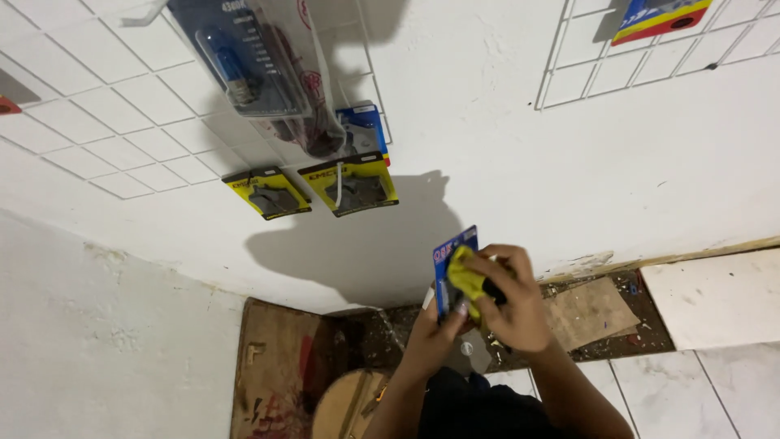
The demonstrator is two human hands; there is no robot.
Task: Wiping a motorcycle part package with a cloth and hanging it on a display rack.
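left hand [435, 329] gripping blue pack [452, 268] from below, fingers wrapped on its edge. right hand [508, 305] pressing yellow cloth [466, 276] against pack, fingers pinched on it. beyond, yellow packs [349, 184] hanging on wall grid [122, 106].

Looks like a small parts shop, probably for bikes or motorbikes. White wire grid racks [122, 122] on a plain white wall, hung with carded brake pad packs in yellow and black [349, 184], plus a bulb in a clear blister pack [244, 57]. Pretty rough floor edge with debris [601, 325].
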